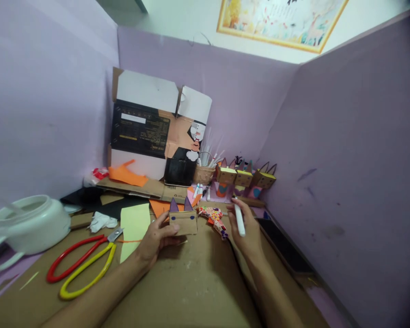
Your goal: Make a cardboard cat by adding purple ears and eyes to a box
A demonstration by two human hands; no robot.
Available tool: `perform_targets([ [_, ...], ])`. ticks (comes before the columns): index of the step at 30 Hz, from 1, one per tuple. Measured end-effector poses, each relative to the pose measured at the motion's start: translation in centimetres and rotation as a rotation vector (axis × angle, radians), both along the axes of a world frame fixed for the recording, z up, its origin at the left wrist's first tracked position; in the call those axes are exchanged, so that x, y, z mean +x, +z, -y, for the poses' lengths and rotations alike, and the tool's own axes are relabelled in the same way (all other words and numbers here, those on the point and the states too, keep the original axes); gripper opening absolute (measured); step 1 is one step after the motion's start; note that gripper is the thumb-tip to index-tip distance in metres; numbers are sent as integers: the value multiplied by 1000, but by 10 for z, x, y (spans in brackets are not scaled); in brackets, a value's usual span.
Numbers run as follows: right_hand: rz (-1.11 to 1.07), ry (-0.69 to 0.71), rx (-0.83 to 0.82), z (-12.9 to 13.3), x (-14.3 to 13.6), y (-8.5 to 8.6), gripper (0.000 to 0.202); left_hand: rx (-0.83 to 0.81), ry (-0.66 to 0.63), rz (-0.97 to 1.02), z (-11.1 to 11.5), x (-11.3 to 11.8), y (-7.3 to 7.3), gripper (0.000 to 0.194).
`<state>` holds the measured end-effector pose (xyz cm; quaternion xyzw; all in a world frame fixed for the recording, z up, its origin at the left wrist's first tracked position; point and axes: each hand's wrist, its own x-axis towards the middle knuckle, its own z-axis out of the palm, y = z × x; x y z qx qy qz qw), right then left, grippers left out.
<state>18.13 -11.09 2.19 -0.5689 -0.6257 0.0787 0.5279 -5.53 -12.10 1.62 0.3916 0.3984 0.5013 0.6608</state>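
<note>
My left hand (156,239) grips a small cardboard box (184,224) by its left side, above the brown cardboard on the table. Two purple pointed ears stick up from the box, and two dark dots mark its front. My right hand (246,228) is closed around a white marker (239,218), which stands nearly upright, its far end leaning away from me. Between the hands, further back, lies a glue gun (216,219) with a colourful patterned covering and a black cord running toward me.
Scissors (85,269) with red and yellow handles lie left, beside yellow paper (135,223) and a white pot (32,223). At the back stand a flattened carton (141,130), a basket of markers (205,174) and several eared cardboard figures (244,177). A black tray-like object (285,246) lies right.
</note>
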Motion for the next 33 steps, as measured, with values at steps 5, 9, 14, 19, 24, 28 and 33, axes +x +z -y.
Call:
perform_targets([
  [5, 269, 27, -223, -5, 37, -11, 44, 67, 21, 8, 1, -6, 1, 50],
  [9, 383, 81, -335, -4, 46, -20, 53, 77, 41, 12, 1, -7, 0, 51],
  [14, 491, 109, -481, -4, 45, -27, 65, 98, 80, 17, -2, -12, 5, 46],
  [19, 542, 137, -543, -3, 40, -24, 57, 113, 114, -13, -5, -18, 7, 42],
  [24, 584, 143, -586, 0, 35, -16, 66, 115, 84, -87, 2, -14, 6, 49],
  [28, 612, 28, -646, 2, 36, -12, 58, 160, 99, -214, 6, -7, 8, 59],
  [33, 623, -111, -692, 3, 36, -9, 30, 108, 68, -181, 12, 3, 5, 63],
])
